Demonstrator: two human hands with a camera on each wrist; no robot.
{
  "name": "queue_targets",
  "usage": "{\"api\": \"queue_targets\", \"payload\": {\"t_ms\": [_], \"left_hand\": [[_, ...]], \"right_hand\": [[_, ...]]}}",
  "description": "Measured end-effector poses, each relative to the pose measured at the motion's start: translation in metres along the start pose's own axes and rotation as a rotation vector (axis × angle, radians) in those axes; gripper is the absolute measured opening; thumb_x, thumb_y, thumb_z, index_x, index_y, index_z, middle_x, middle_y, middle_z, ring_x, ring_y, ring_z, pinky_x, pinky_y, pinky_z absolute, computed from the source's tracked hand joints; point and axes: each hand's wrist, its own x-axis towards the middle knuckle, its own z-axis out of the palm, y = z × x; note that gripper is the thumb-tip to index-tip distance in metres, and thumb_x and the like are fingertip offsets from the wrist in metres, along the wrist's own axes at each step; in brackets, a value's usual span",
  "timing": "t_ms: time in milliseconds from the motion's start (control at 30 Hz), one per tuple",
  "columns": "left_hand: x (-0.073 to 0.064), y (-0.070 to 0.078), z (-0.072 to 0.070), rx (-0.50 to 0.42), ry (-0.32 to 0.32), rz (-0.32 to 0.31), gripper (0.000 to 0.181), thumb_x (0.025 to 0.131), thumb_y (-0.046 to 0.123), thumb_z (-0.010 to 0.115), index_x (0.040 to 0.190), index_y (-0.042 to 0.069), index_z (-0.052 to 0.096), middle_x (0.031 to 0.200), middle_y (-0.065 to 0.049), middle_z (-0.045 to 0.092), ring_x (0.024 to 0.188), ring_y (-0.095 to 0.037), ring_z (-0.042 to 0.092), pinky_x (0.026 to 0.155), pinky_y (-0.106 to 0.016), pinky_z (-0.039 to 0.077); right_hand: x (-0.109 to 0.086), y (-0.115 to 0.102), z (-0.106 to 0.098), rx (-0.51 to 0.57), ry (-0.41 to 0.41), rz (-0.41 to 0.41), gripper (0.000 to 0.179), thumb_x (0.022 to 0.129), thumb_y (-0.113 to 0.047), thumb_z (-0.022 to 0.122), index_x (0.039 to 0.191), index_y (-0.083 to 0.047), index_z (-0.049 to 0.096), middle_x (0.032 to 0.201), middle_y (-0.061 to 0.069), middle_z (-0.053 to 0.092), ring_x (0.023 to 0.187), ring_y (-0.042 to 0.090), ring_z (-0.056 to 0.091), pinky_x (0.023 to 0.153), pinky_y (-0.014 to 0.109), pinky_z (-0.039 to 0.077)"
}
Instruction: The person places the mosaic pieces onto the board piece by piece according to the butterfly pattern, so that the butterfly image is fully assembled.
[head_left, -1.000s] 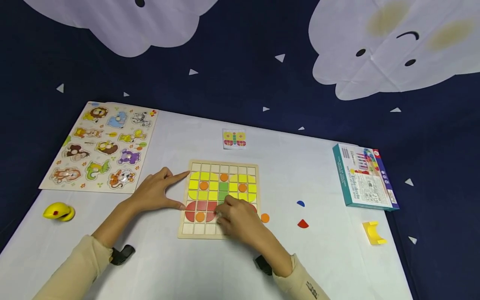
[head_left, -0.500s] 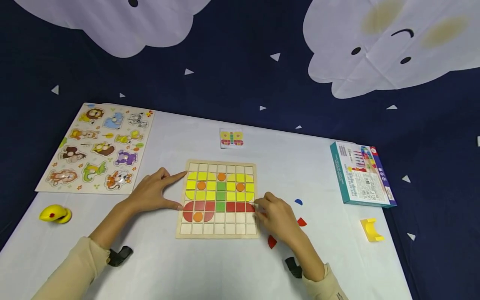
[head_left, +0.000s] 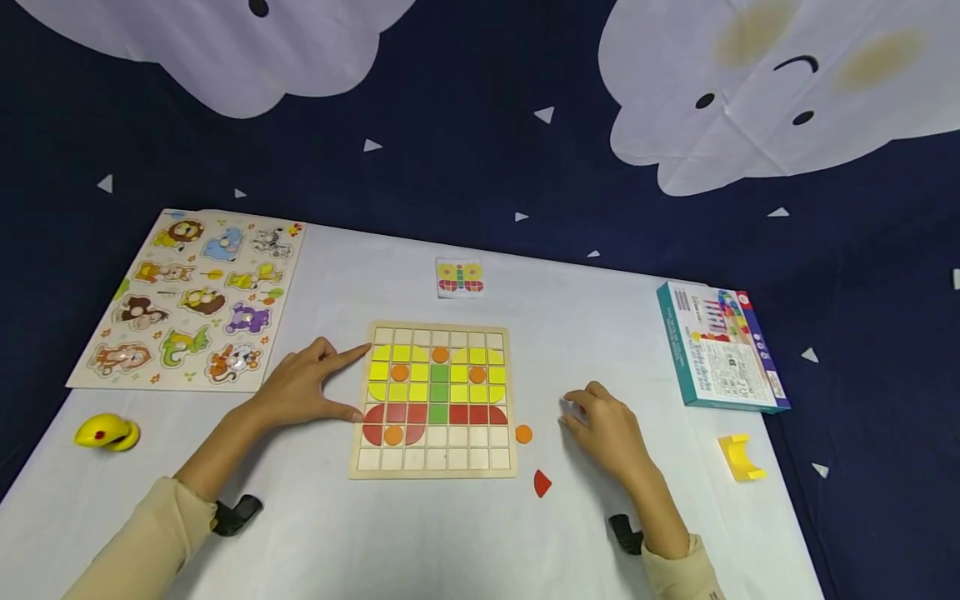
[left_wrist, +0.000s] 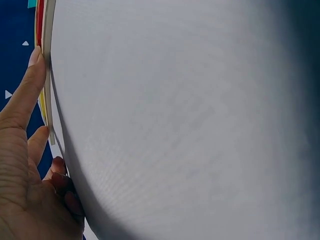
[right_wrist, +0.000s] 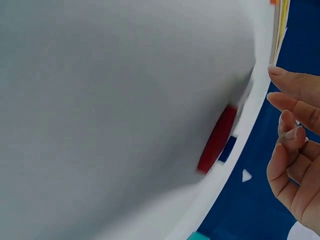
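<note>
The wooden grid board (head_left: 431, 473) bears yellow, orange, green and red tiles in a butterfly-like pattern. My left hand (head_left: 303, 383) steadies its left edge, thumb and forefinger spread against the frame; in the left wrist view the fingers (left_wrist: 31, 82) touch that edge. My right hand (head_left: 609, 432) hovers right of the board, thumb and forefinger apart with nothing between them. Beyond its fingertips, a red piece (right_wrist: 218, 140) and a dark blue piece (right_wrist: 228, 148) lie on the table; the hand hides both in the head view. Nearer the board are an orange disc (head_left: 523, 434) and a red quarter-circle (head_left: 542, 483).
A butterfly picture card (head_left: 460, 277) lies behind the board. At left are an animal peg puzzle (head_left: 187, 300) and a yellow toy (head_left: 107, 432). At right stand a teal-edged box (head_left: 723, 348) and a yellow curved block (head_left: 742, 457).
My right hand has lifted off the board and moved right, past the orange disc, uncovering the red row and lower cells. My left hand stays at the board's left edge.
</note>
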Motion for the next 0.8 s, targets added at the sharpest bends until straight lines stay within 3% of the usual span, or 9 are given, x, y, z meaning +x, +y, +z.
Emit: {"api": "queue_targets", "payload": {"t_ms": [367,800], "left_hand": [[-0.001,0.001,0.0,-0.009,-0.002,-0.001,0.108,0.058,0.072,0.081,0.15,0.026,0.046,0.095,-0.001,0.043,0.077,-0.016,0.038,0.07,-0.032,0.029],[-0.001,0.0,0.0,-0.008,0.007,0.007,0.108,0.058,0.073,0.081,0.15,0.026,0.046,0.094,-0.001,0.042,0.077,-0.016,0.037,0.071,-0.032,0.029]], "right_hand": [[-0.002,0.03,-0.007,-0.055,0.02,0.131,0.026,0.082,-0.013,0.08,0.102,0.002,0.074,0.081,0.009,0.057,0.063,0.018,0.051,0.057,0.037,0.043],[0.006,0.038,-0.002,-0.104,0.01,0.138,0.018,0.084,-0.015,0.078,0.079,0.0,0.069,0.076,0.008,0.054,0.058,0.02,0.051,0.055,0.04,0.045]]}}
